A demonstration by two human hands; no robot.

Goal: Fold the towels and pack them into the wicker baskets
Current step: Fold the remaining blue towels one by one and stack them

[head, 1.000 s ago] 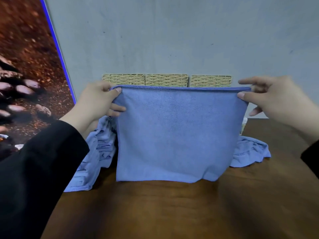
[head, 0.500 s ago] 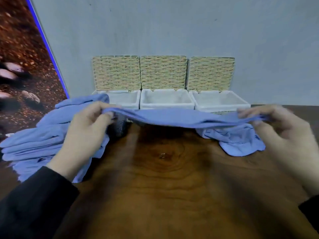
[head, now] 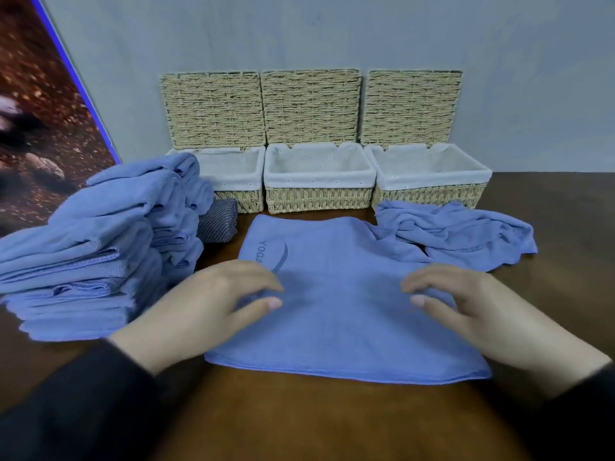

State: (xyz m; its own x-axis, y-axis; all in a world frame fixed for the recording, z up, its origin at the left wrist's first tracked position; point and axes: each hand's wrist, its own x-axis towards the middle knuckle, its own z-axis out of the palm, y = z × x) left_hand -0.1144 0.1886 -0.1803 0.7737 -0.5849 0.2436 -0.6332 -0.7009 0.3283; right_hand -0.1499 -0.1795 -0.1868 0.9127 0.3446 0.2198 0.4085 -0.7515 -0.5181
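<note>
A blue towel (head: 346,301) lies spread flat on a dark wooden table (head: 316,424), its near hem running straight a little short of the table's front area. The person's left hand (head: 213,307) and right hand (head: 466,307) rest palm-down on it, fingers loosely spread and gripping nothing. Bare wood shows in front of the towel. Behind the towel, three wicker baskets (head: 317,197) with pale cloth liners stand side by side against the grey wall, lids raised upright. To the left of the towel rises a stack of blue towels (head: 100,254), its top covering part of the left basket's rim; a dark grey cloth (head: 218,224) peeks out from behind it. A crumpled blue towel (head: 459,234) lies just right of the flat one, touching its far corner. Printed lettering on the towel is partly hidden by the left hand. Black sleeves (head: 66,410) are cut off by the frame.
</note>
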